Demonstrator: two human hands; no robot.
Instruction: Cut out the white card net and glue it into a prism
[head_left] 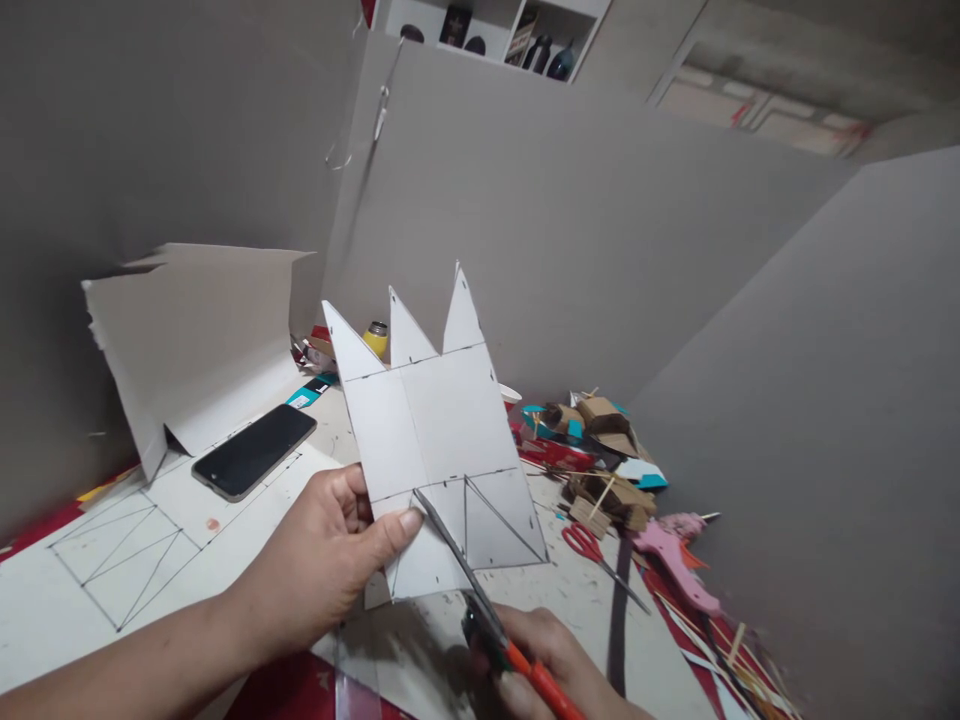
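My left hand (337,540) pinches the left edge of a white card cutout (442,420), thumb in front and fingers behind. Three pointed triangles stand along its upper edge. Pencilled or inked lines cross its face, and diagonals mark the lower part. Scissors with orange-red handles (546,682) are gripped in my right hand (555,650). Their long dark blades lie over the lower part of the card, tips near the lower crease line beside my left thumb. Whether the blades are apart around the card is hard to make out.
A smartphone (255,452) lies on a white sheet with drawn triangles (120,565) at left. Behind it stands a folded white board (202,340). To the right are red-handled scissors (583,543), a pink glue gun (679,560) and cardboard scraps (607,420). A yellow container (376,341) sits at the back.
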